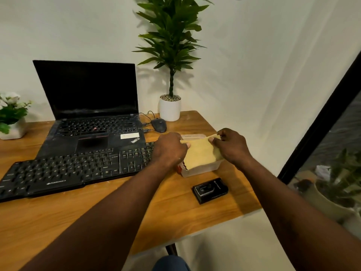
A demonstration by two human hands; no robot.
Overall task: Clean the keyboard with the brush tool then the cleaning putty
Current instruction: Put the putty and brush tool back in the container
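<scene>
Keyboard (74, 169): one. Left hand (169, 148) and right hand (231, 144) each pinch one yellow cloth (201, 153).

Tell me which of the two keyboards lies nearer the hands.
The separate black keyboard at the front of the desk; its right end reaches the left hand. The laptop and its built-in keys sit farther back toward the wall.

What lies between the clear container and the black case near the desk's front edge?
Nothing: in the head view, only bare wooden desk separates the clear container from the black case.
</scene>
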